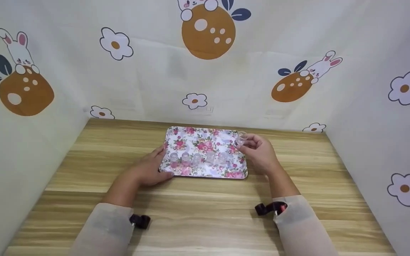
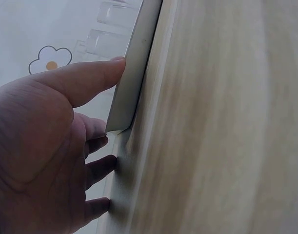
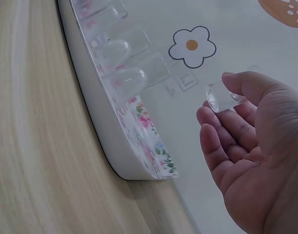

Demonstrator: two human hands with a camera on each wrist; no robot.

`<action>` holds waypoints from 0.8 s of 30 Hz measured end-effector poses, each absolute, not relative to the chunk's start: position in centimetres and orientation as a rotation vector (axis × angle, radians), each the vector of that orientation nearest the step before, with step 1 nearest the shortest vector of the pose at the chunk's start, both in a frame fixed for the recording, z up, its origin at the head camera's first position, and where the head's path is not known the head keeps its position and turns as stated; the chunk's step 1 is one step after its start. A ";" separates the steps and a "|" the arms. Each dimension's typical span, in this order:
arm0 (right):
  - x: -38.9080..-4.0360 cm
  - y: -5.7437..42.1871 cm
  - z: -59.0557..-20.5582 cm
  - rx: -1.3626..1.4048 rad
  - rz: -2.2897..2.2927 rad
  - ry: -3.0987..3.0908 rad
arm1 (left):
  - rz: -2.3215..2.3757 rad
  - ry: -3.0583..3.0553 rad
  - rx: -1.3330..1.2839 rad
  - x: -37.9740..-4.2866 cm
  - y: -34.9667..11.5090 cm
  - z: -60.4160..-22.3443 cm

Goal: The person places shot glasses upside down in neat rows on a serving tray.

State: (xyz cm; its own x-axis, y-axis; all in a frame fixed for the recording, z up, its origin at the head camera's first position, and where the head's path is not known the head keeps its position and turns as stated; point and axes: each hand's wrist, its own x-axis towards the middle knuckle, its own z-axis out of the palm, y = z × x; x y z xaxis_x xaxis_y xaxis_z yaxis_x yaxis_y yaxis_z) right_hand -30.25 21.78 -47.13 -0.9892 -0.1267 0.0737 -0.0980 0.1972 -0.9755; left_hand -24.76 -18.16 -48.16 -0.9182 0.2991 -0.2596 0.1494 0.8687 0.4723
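Note:
A floral tray (image 1: pixel 201 137) lies on the wooden table with several small clear vessels (image 1: pixel 185 159) in a row across its nearer half. My left hand (image 1: pixel 150 170) rests at the tray's near left corner. In the left wrist view its thumb touches the tray's wall (image 2: pixel 132 73), while the other fingers extend past the corner. At the tray's far right corner, my right hand (image 1: pixel 262 154) pinches a small clear cup (image 3: pixel 218 96) between thumb and fingers, raised above the tray. Two rounded clear vessels (image 3: pixel 127 84) stand nearest the tray's right end in the right wrist view.
The wooden table (image 1: pixel 198 213) runs back to a pale cloth wall (image 1: pixel 155 78) printed with rabbits, oranges and flowers. Similar cloth closes both sides. A black wrist mount sits on each sleeve (image 1: pixel 110 220).

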 end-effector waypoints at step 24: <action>-29.4 22.8 -47.0 -0.365 -1.981 2.476 | 0.643 2.722 0.347 -24.6 -18.3 -47.9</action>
